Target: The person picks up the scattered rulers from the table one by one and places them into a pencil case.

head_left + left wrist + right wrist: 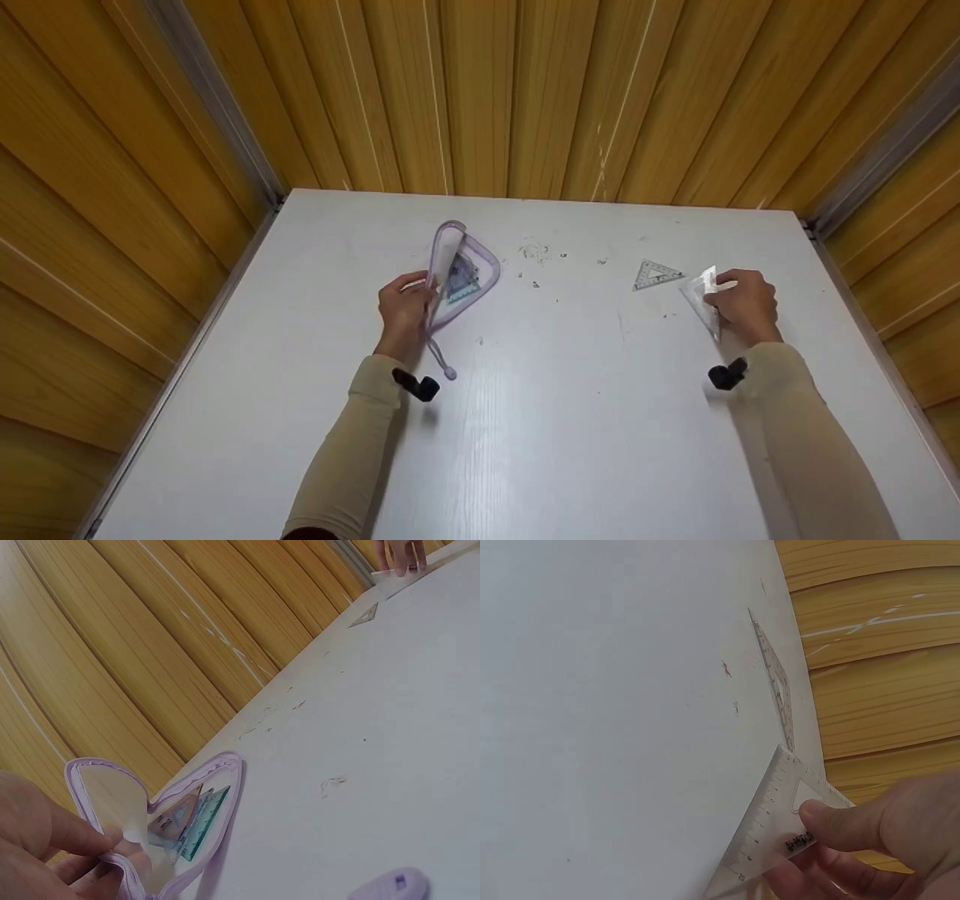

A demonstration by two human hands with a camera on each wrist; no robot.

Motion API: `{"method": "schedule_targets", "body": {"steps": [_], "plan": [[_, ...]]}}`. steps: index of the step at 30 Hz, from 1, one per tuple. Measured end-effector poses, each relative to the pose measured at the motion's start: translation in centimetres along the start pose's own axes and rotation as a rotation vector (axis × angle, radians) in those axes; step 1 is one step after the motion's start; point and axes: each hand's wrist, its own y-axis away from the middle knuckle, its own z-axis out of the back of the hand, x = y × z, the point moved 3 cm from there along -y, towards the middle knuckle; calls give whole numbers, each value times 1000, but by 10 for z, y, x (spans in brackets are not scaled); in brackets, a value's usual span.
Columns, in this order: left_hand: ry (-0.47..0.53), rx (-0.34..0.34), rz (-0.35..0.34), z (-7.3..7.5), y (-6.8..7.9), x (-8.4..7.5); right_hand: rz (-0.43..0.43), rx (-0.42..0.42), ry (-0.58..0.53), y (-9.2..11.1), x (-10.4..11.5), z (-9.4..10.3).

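On the left, my left hand (406,307) pinches the edge of a clear zip pouch (214,836) with a lilac border, its mouth spread apart. Inside the pouch lie a teal ruler (204,823) and other clear drawing pieces. A lilac zip cord (442,358) hangs from its near end. Over at the right, my right hand (742,304) holds a clear set square (769,821) with printed scales, thumb on its face and fingers beneath. A smaller clear set square (657,274) lies flat on the table just left of that hand.
The white table (540,435) carries scattered dark marks (535,251) near its middle back. Wood-patterned panels (480,97) close it in at the back and both sides. A black wrist camera (726,375) sticks out from the right sleeve.
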Motion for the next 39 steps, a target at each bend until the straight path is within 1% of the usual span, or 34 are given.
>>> {"method": "schedule_targets", "body": {"steps": [4,11,18,23,31,39], "plan": [[22,2,-1,0,0,0,21,-17,-7,-1,-4,0],[11,-4,9,0,2,-2,-28,19,-105,-5,-6,1],[-13,-10,-5,0,1,-5,-1,25,-141,-6,-5,7],[-20,-20,-6,0,1,-3,-3,44,-163,-9,-3,9],[3,-4,-15,-1,1,-3,-30,59,-226,-11,7,7],[-6,-2,-9,-2,2,-4,-14,54,-271,-13,19,2]]}}
